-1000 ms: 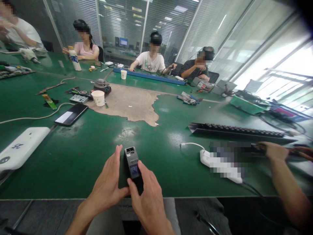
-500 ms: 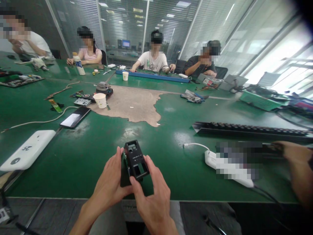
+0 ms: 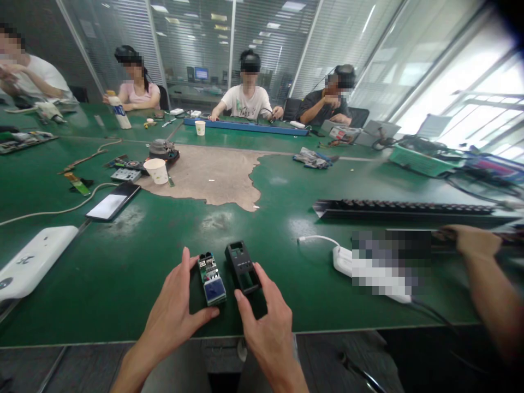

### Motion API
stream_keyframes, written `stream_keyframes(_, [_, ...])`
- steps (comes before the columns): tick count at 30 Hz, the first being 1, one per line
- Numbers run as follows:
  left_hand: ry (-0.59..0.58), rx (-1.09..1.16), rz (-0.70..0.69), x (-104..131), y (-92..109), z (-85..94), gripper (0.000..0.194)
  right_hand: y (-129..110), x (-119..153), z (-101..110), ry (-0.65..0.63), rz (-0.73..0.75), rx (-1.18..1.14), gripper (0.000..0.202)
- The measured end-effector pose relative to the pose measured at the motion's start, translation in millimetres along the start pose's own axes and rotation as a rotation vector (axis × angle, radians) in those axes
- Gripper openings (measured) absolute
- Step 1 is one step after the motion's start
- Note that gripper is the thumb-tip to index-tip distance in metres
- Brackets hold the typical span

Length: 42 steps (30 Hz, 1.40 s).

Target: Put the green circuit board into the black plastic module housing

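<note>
A black rectangular housing [image 3: 242, 267] with cut-out windows is gripped along its lower right side by my right hand [image 3: 268, 316], thumb at the near corner and fingers on the far edge. Just left of it, apart, is a small circuit board module [image 3: 211, 278] with a dark blue screen at its near end. My left hand [image 3: 174, 305] holds this module between the thumb at its near end and the fingers at its left side. Both parts are over the green table near its front edge.
A phone [image 3: 113, 202] and a white power bank [image 3: 39, 259] are on the left. Right are a white power strip [image 3: 341, 259], a black metal rail [image 3: 401, 210] and another person's arm. Paper cup [image 3: 156, 171] stands near the brown patch. Several people sit across the table.
The housing has come apart from the circuit module, which now shows. My left hand has moved left with the module, my right hand right with the housing. The view has shifted slightly.
</note>
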<state>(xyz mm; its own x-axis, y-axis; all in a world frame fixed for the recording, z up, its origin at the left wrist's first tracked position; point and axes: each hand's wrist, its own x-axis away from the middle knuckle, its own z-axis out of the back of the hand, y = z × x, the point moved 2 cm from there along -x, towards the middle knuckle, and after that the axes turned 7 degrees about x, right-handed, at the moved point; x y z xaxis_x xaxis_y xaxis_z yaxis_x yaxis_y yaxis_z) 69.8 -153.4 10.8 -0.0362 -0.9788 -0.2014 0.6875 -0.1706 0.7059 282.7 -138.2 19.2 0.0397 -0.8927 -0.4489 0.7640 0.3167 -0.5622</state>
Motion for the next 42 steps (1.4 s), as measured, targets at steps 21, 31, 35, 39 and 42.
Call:
stream_keyframes(21, [-0.03, -0.062, -0.04, -1, 1, 1.3, 0.118, -7, 1, 4, 0.029, -0.098, -0.097, 0.053])
stream_keyframes(31, [0.012, -0.042, -0.095, 0, 0, 0.4, 0.12, -40, -4, -6, -0.029, -0.061, -0.157, 0.052])
stream_keyframes(35, [0.014, -0.035, -0.093, 2, -1, 0.6, 0.117, -50, -5, -10, -0.024, -0.01, -0.088, 0.052])
stream_keyframes(39, [0.029, -0.024, -0.111, 4, -3, -0.1, 0.117, -60, -7, -13, -0.057, 0.046, -0.041, 0.052])
stream_keyframes(42, [0.036, 0.001, -0.109, 5, -4, 0.4, 0.119, -62, -2, -17, -0.086, 0.066, -0.016, 0.053])
